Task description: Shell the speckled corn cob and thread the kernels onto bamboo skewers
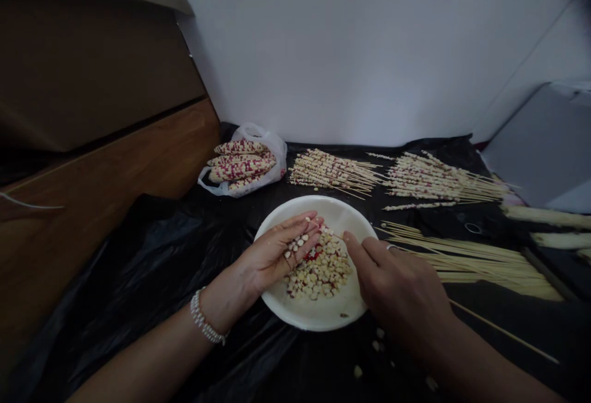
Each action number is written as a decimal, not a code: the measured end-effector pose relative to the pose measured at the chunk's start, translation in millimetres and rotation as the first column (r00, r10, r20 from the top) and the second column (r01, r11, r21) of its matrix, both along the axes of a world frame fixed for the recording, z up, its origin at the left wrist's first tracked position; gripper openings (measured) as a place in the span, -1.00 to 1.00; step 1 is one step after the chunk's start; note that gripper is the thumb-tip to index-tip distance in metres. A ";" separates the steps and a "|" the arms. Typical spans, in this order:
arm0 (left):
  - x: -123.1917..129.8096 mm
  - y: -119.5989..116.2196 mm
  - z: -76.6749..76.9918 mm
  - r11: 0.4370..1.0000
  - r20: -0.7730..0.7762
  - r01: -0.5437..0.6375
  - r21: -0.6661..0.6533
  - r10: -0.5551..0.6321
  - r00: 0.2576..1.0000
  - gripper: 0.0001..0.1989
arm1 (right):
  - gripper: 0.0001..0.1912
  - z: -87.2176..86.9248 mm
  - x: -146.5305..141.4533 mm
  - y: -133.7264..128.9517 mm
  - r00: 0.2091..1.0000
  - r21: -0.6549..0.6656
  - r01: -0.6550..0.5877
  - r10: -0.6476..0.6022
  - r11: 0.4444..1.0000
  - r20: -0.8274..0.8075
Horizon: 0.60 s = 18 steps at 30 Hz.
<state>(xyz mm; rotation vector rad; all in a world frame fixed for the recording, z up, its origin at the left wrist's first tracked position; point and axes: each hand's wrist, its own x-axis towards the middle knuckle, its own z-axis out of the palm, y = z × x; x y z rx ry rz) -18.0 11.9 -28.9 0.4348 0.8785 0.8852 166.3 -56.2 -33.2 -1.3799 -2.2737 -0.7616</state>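
Observation:
My left hand [265, 255] is palm up over a white bowl [355, 307], with loose corn kernels [298, 244] lying in the palm and along the fingers. Thumb and fingers of my right hand [399, 283] pinch a thin bamboo skewer [505, 331]. Its front end points towards the left fingertips, and its long rear end sticks out behind the right hand. I cannot make out clearly what is on the tip. Beneath both hands, a heap of pale and dark-red corn kernels [323, 280] covers part of the bowl's bottom.
Speckled corn cobs [242, 166] fill a white plastic bag [277, 144] at the back. Kernel-threaded skewers lie in a middle pile [323, 169] and a right pile [425, 178]. Bare skewers [489, 261] lie right of the bowl. Black plastic sheeting [157, 249] lies underneath; a white wall [346, 52] stands behind.

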 end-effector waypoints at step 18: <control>-0.3 0.9 -4.6 0.999 0.017 -0.035 0.008 0.035 0.999 -0.78 | -0.63 0.5 0.1 -0.8 0.999 -0.006 0.025 -0.025 1.000 0.028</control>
